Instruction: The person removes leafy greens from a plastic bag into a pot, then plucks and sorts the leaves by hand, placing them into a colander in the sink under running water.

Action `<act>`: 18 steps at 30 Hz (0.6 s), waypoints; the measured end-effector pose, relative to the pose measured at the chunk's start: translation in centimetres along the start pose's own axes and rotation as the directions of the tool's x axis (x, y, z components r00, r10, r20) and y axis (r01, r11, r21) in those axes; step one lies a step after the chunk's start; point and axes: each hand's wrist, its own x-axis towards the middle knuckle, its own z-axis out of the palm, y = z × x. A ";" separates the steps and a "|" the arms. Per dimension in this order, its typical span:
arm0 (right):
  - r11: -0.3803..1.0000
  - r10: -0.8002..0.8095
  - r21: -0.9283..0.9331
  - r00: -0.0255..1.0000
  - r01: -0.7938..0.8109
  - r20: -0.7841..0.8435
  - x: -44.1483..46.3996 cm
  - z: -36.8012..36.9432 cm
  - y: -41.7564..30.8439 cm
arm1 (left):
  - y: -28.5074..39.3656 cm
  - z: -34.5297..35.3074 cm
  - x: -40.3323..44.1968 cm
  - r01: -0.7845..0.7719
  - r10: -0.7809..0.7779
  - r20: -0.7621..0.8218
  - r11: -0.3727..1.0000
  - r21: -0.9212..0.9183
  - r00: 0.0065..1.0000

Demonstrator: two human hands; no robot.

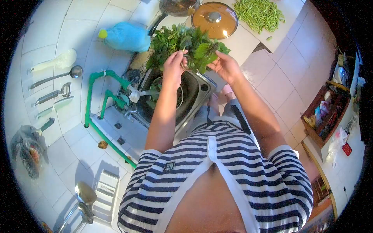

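My left hand (175,66) is closed in a pinch on a thin green stem, above the near edge of the pile of leafy greens (167,40). To its right, my right hand (226,67) has thumb and fingers closed on a sprig of leafy greens (206,54) with broad green and darker leaves. Below both hands is the dark sink (188,89), with a round strainer or bowl (180,97) partly hidden by my left forearm. A faucet (135,96) on green pipes reaches over the sink.
Beyond the greens are a glass lid (214,20), a pan (178,6) and a heap of cut green beans (259,14). A blue-wrapped bottle (126,37) lies left of the greens. Utensils, including a ladle (75,72), hang on the tiled wall. A wooden box (326,112) stands far right.
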 end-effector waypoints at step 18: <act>0.983 -0.175 -0.088 0.955 0.159 -0.238 -2.4 -4.3 -6.6 | -9.1 3.3 -0.3 0.547 -0.555 0.175 0.627 -0.554 0.813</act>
